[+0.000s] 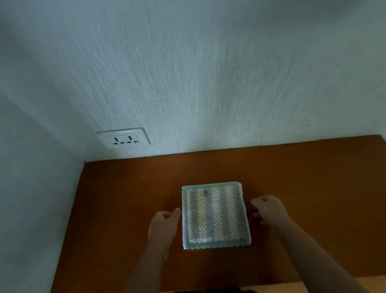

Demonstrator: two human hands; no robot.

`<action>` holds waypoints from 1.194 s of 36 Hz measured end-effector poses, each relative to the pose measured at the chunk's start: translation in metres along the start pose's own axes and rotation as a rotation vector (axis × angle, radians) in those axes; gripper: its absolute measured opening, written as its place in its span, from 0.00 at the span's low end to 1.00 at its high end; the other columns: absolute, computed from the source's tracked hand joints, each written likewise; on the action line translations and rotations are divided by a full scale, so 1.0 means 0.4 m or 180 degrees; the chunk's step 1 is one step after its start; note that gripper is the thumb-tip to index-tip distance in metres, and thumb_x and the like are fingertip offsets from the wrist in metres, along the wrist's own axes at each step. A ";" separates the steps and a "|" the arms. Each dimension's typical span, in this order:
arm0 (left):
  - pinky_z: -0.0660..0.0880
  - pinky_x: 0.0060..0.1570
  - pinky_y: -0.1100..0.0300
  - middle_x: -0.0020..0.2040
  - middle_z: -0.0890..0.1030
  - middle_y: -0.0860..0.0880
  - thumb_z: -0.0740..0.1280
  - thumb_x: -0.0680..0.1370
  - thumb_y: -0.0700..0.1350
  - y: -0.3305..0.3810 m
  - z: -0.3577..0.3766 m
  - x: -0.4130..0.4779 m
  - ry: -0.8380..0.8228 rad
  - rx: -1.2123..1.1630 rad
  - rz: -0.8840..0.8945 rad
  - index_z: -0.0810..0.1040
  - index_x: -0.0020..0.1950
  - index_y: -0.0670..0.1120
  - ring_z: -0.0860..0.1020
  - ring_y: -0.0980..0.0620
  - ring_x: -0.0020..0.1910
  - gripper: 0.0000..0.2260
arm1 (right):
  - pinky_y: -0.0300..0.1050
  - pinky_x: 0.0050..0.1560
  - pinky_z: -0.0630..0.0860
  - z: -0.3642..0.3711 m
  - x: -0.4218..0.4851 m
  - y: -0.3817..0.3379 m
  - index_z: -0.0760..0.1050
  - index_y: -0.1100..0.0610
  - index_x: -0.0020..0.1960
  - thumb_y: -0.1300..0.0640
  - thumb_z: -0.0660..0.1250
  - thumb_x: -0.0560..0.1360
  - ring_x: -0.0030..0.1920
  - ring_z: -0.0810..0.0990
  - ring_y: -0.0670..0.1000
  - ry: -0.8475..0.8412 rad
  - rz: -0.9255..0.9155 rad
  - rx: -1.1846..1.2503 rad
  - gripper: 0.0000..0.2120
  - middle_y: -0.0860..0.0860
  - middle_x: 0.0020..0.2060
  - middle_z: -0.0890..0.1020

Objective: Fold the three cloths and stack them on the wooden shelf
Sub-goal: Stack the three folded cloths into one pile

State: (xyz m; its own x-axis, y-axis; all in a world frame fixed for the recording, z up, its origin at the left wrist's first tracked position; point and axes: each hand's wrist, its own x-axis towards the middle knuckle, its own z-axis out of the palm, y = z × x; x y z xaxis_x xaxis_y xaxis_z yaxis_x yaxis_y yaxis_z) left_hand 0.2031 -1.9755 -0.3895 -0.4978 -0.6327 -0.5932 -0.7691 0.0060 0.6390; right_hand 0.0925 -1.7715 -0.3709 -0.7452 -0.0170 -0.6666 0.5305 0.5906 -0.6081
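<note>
A square stack of folded cloths [214, 215] lies in the middle of the brown wooden shelf [317, 191]. The top cloth has grey and cream stripes, and a pale green cloth edge shows beneath it. My left hand [164, 224] is at the stack's left edge, fingers loosely curled, fingertips touching or almost touching the cloth. My right hand [267, 209] hovers just right of the stack with its fingers curled, holding nothing.
A white textured wall rises behind the shelf, with a double power socket [124, 138] low on the left. Another wall bounds the shelf's left side. Dark clothing shows below the shelf's front edge [206, 287].
</note>
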 end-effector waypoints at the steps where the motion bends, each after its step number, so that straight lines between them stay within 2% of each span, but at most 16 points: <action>1: 0.73 0.47 0.55 0.54 0.77 0.42 0.65 0.77 0.54 0.006 0.002 0.001 -0.0145 0.0062 -0.0087 0.72 0.60 0.41 0.75 0.46 0.51 0.19 | 0.53 0.52 0.75 0.000 0.002 0.002 0.71 0.62 0.58 0.57 0.62 0.78 0.48 0.77 0.56 -0.0113 0.0055 0.0010 0.12 0.56 0.46 0.78; 3: 0.71 0.43 0.56 0.51 0.76 0.43 0.67 0.76 0.54 0.019 0.006 0.003 -0.0339 0.0287 -0.0114 0.72 0.56 0.41 0.76 0.46 0.48 0.18 | 0.52 0.49 0.74 0.005 0.002 0.002 0.73 0.62 0.56 0.56 0.65 0.76 0.47 0.75 0.54 -0.0302 0.0125 -0.0012 0.12 0.56 0.47 0.77; 6: 0.68 0.37 0.57 0.39 0.71 0.48 0.69 0.75 0.51 0.039 0.016 -0.002 -0.0552 0.0500 -0.0141 0.69 0.41 0.44 0.70 0.52 0.36 0.14 | 0.54 0.52 0.74 0.016 -0.002 -0.007 0.73 0.64 0.52 0.56 0.68 0.74 0.50 0.76 0.55 -0.0522 0.0263 -0.0037 0.12 0.56 0.50 0.78; 9: 0.67 0.30 0.62 0.34 0.67 0.50 0.70 0.74 0.51 0.057 0.023 -0.008 -0.0644 0.0796 -0.0144 0.73 0.44 0.43 0.67 0.55 0.30 0.13 | 0.54 0.51 0.73 0.027 -0.001 -0.017 0.70 0.66 0.57 0.57 0.70 0.73 0.56 0.75 0.58 -0.0556 0.0347 -0.0137 0.18 0.58 0.55 0.75; 11: 0.62 0.26 0.63 0.31 0.64 0.50 0.72 0.73 0.49 0.065 0.027 -0.010 -0.0648 0.0868 -0.0131 0.70 0.38 0.45 0.63 0.55 0.27 0.13 | 0.54 0.53 0.74 0.033 0.002 -0.019 0.69 0.66 0.59 0.56 0.70 0.73 0.59 0.74 0.60 -0.0508 0.0356 -0.0218 0.21 0.59 0.58 0.75; 15: 0.68 0.32 0.62 0.35 0.69 0.48 0.72 0.73 0.45 0.065 0.034 -0.007 -0.0569 0.0851 -0.0205 0.66 0.37 0.43 0.68 0.53 0.32 0.15 | 0.50 0.50 0.72 0.044 0.000 -0.024 0.67 0.66 0.59 0.57 0.70 0.73 0.61 0.72 0.60 -0.0507 0.0342 -0.0348 0.20 0.60 0.60 0.73; 18: 0.74 0.45 0.56 0.40 0.71 0.47 0.74 0.72 0.44 0.067 0.036 -0.006 -0.0554 0.0750 -0.0261 0.71 0.46 0.39 0.73 0.48 0.44 0.14 | 0.48 0.50 0.73 0.050 -0.001 -0.023 0.68 0.66 0.59 0.57 0.69 0.74 0.60 0.73 0.58 -0.0499 0.0249 -0.0438 0.20 0.59 0.58 0.74; 21: 0.77 0.51 0.53 0.46 0.75 0.44 0.75 0.70 0.44 0.066 0.040 -0.001 -0.0573 0.0723 -0.0310 0.74 0.53 0.36 0.76 0.46 0.47 0.18 | 0.49 0.51 0.75 0.063 0.003 -0.012 0.70 0.65 0.54 0.55 0.67 0.75 0.52 0.75 0.55 -0.0447 0.0147 -0.0546 0.15 0.56 0.49 0.74; 23: 0.78 0.52 0.51 0.48 0.77 0.44 0.74 0.70 0.44 0.066 0.046 0.001 -0.0552 0.0750 -0.0297 0.75 0.52 0.37 0.78 0.45 0.50 0.17 | 0.44 0.41 0.75 0.073 0.001 -0.013 0.69 0.60 0.44 0.53 0.65 0.76 0.43 0.74 0.51 -0.0320 0.0078 -0.0778 0.11 0.53 0.43 0.73; 26: 0.78 0.51 0.51 0.47 0.77 0.44 0.73 0.71 0.44 0.066 0.053 0.006 -0.0532 0.0763 -0.0225 0.74 0.50 0.39 0.78 0.45 0.49 0.14 | 0.36 0.27 0.65 0.087 0.007 -0.012 0.63 0.56 0.36 0.53 0.63 0.77 0.32 0.69 0.45 -0.0167 -0.0018 -0.0812 0.14 0.49 0.34 0.69; 29: 0.78 0.51 0.51 0.48 0.76 0.44 0.73 0.72 0.43 0.064 0.049 0.010 -0.0626 0.0616 -0.0212 0.72 0.51 0.38 0.78 0.44 0.51 0.15 | 0.35 0.25 0.62 0.092 0.002 -0.014 0.66 0.59 0.43 0.52 0.62 0.77 0.32 0.69 0.45 -0.0174 0.0020 -0.0781 0.11 0.49 0.34 0.69; 32: 0.78 0.51 0.49 0.52 0.77 0.43 0.73 0.72 0.42 0.059 0.041 0.013 -0.0743 0.0488 -0.0172 0.72 0.55 0.36 0.78 0.44 0.51 0.17 | 0.37 0.28 0.69 0.088 -0.011 -0.011 0.67 0.61 0.54 0.52 0.63 0.77 0.36 0.73 0.46 -0.0189 0.0012 -0.0698 0.13 0.50 0.37 0.72; 34: 0.78 0.50 0.49 0.53 0.78 0.42 0.73 0.71 0.42 0.053 0.034 0.017 -0.0801 0.0453 -0.0131 0.73 0.55 0.37 0.78 0.44 0.50 0.17 | 0.45 0.41 0.79 0.086 -0.027 -0.011 0.67 0.63 0.57 0.53 0.62 0.77 0.47 0.78 0.52 -0.0232 0.0036 -0.0621 0.15 0.55 0.47 0.76; 36: 0.78 0.48 0.51 0.53 0.78 0.42 0.72 0.72 0.42 0.049 0.027 0.017 -0.0850 0.0457 -0.0123 0.73 0.56 0.37 0.78 0.44 0.50 0.17 | 0.50 0.53 0.77 0.084 -0.041 -0.009 0.68 0.64 0.61 0.54 0.63 0.77 0.56 0.77 0.56 -0.0214 0.0024 -0.0625 0.18 0.59 0.55 0.77; 39: 0.79 0.48 0.49 0.52 0.79 0.41 0.73 0.71 0.43 0.046 0.021 0.017 -0.0949 0.0441 -0.0115 0.73 0.56 0.37 0.79 0.43 0.49 0.18 | 0.52 0.56 0.77 0.082 -0.051 -0.004 0.67 0.64 0.62 0.54 0.63 0.77 0.57 0.76 0.56 -0.0189 0.0077 -0.0574 0.19 0.60 0.57 0.76; 43: 0.78 0.40 0.54 0.52 0.79 0.40 0.71 0.73 0.43 0.047 0.026 0.019 -0.1033 0.0492 0.0011 0.74 0.54 0.37 0.80 0.42 0.49 0.15 | 0.49 0.55 0.76 0.078 -0.056 0.007 0.67 0.63 0.62 0.55 0.63 0.77 0.56 0.76 0.55 -0.0190 0.0096 -0.0483 0.18 0.58 0.56 0.75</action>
State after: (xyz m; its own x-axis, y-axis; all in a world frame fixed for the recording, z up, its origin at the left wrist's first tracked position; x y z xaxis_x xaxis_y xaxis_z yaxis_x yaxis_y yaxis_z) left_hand 0.1807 -1.9721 -0.3872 -0.5829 -0.3536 -0.7316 -0.8063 0.1406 0.5745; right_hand 0.1233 -1.7946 -0.3712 -0.7022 -0.0427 -0.7107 0.4817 0.7066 -0.5184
